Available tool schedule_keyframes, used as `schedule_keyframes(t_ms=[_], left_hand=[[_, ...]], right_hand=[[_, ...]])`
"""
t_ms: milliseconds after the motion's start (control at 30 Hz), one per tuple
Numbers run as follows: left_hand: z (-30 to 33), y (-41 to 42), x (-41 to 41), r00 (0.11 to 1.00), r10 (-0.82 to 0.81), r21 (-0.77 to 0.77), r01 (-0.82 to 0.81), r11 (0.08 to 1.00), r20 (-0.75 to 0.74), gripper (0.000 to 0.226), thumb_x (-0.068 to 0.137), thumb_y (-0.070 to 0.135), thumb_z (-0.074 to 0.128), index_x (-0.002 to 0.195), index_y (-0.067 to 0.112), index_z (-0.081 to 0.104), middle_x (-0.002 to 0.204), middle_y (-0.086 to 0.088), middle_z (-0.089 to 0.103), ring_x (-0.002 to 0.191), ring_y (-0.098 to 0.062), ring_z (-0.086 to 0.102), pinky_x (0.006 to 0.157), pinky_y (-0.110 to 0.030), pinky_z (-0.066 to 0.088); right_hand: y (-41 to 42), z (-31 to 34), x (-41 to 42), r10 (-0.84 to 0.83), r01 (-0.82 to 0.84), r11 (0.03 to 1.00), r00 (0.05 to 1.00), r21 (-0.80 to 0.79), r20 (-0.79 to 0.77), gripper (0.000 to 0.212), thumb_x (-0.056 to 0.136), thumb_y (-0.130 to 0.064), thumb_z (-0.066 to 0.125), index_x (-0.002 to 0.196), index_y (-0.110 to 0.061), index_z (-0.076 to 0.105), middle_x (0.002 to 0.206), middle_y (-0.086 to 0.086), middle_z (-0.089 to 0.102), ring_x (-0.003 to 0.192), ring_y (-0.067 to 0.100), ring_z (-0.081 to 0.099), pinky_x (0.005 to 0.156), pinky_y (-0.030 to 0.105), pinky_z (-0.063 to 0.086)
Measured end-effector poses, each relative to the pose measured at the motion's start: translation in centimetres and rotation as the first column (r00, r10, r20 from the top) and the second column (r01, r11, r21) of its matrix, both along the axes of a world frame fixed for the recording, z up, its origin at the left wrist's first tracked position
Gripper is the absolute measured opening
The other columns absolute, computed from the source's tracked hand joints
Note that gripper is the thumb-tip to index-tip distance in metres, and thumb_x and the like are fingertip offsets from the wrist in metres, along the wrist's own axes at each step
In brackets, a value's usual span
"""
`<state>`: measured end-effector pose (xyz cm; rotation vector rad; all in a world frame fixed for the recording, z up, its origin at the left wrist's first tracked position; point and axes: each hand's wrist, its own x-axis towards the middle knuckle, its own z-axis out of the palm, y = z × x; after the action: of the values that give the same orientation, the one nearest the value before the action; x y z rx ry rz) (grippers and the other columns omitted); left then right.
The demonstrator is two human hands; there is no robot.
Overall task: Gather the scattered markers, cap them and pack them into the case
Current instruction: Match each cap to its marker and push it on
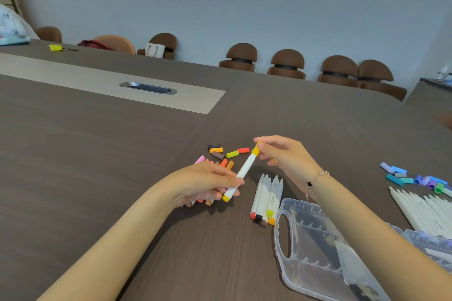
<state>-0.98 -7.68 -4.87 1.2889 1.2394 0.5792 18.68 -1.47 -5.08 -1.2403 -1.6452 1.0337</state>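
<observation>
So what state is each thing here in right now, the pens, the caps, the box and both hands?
Yellow marker: held in the air, yellow cap on its far end.
Left hand: grips the marker's lower barrel, plus a bundle of other markers.
Right hand: pinches the yellow cap.
Row of markers: lying on the table, far tips uncapped.
Loose caps: scattered, off any pen.
Clear case: open, slots unfilled.

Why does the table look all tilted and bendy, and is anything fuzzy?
In the head view the wide lens bends and tilts the table and the row of chairs; soft, even light leaves only faint shadows under the hands; the marker is fairly sharp, while the clear case near the bottom edge looks smeared, and a blurry shape sits at the right edge.
</observation>
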Motion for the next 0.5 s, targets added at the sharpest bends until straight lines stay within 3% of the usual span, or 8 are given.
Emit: schedule_keyframes(t_ms=[200,300,500], left_hand=[[0.3,-0.3,0.8,0.997,0.066,0.075,-0.063,0.995,-0.028,0.027,0.09,0.028,0.061,0.104,0.008,0.071,0.061,0.006,0.064,0.042,-0.002,0.047,0.048,-0.009,0.039],[0.2,-0.4,1.3,0.992,0.118,0.105,-0.113,0.988,-0.05,0.026,0.091,0.025,0.06,0.106,0.007,0.071,0.075,0.001,0.065,0.039,0.003,0.051,0.043,-0.006,0.037],[-0.4,-0.3,2.0,0.977,0.211,0.113,-0.205,0.972,-0.042,0.025,0.09,0.025,0.062,0.106,0.01,0.072,0.079,0.003,0.066,0.061,-0.001,0.057,0.051,-0.009,0.042]], right_hand=[[0.2,-0.2,-0.7,-0.028,0.026,0.999,0.999,-0.037,-0.045,0.019,0.09,-0.023,0.06,0.099,-0.012,0.072,0.088,0.003,0.068,0.077,0.011,0.063,0.069,0.019,0.054],[0.1,-0.4,-0.9,-0.038,0.036,0.999,0.997,-0.03,-0.064,0.018,0.09,-0.02,0.059,0.1,-0.011,0.071,0.087,0.005,0.067,0.077,0.012,0.062,0.071,0.02,0.054],[0.1,-0.6,-0.9,-0.057,0.055,0.998,0.993,-0.02,-0.1,0.017,0.089,-0.02,0.06,0.098,-0.011,0.071,0.087,0.005,0.066,0.077,0.013,0.061,0.073,0.021,0.053]])
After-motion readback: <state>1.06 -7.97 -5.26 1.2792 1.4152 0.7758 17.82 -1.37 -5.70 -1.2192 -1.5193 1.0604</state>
